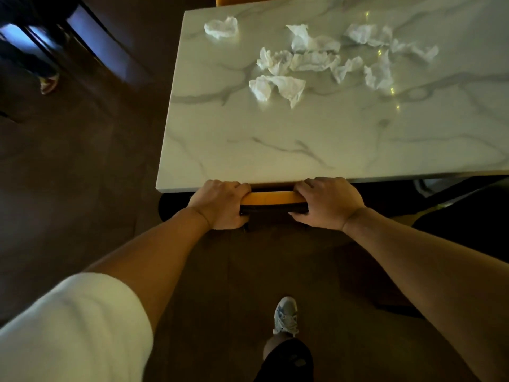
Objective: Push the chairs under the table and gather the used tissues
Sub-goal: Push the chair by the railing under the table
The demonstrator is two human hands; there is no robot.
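A white marble-look table [248, 150] fills the upper right of the head view. Several crumpled white tissues [311, 59] lie scattered on its far half, one apart at the far left corner [221, 27]. A chair with an orange backrest top [272, 197] stands against the table's near edge, its seat hidden under the tabletop. My left hand [221, 205] grips the backrest's left end. My right hand [327, 202] grips its right end. Both arms are stretched forward.
A second orange chair [220, 0] peeks out at the table's far side. Dark floor surrounds the table. Dark furniture [104, 45] and another person's shoe [49, 82] are at the upper left. A dark object [462, 213] sits to the right below the table edge. My shoe [286, 315] is behind the chair.
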